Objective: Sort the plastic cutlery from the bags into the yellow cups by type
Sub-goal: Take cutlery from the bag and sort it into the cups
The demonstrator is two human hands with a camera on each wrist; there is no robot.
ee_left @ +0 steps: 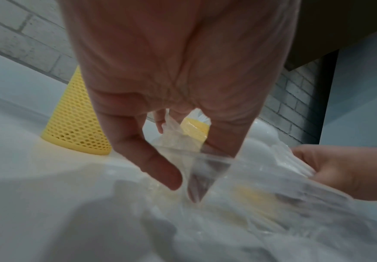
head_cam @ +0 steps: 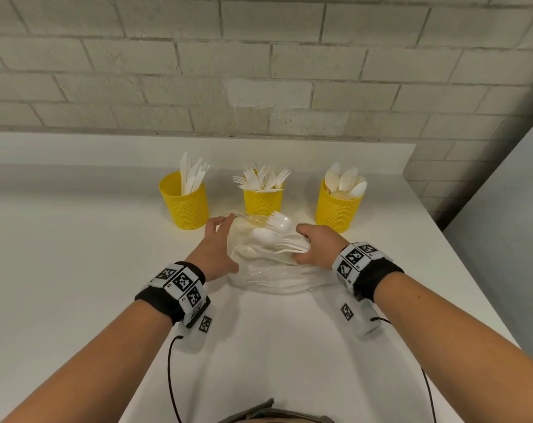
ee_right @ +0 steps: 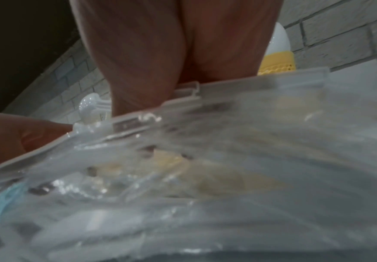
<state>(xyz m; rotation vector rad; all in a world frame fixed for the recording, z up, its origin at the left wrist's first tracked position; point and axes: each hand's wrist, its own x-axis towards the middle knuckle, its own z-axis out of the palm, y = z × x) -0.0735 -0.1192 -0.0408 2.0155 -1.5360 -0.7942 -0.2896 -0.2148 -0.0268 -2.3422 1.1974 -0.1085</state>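
Three yellow mesh cups stand in a row at the back: knives in the left cup (head_cam: 184,206), forks in the middle cup (head_cam: 262,201), spoons in the right cup (head_cam: 338,209). In front of them lie clear plastic bags (head_cam: 268,277). My left hand (head_cam: 225,239) pinches the upper edge of a bag (ee_left: 178,134) and lifts it. My right hand (head_cam: 303,244) grips a bundle of white spoons and forks (head_cam: 274,236) by the handles, their heads pointing left over the bag. In the right wrist view the zip-top bag (ee_right: 205,159) fills the lower frame.
White countertop (head_cam: 76,254) with a grey brick wall (head_cam: 259,71) behind and a grey panel (head_cam: 503,224) at the right. The counter's right edge runs close to the spoon cup. Cables trail from both wristbands toward my body.
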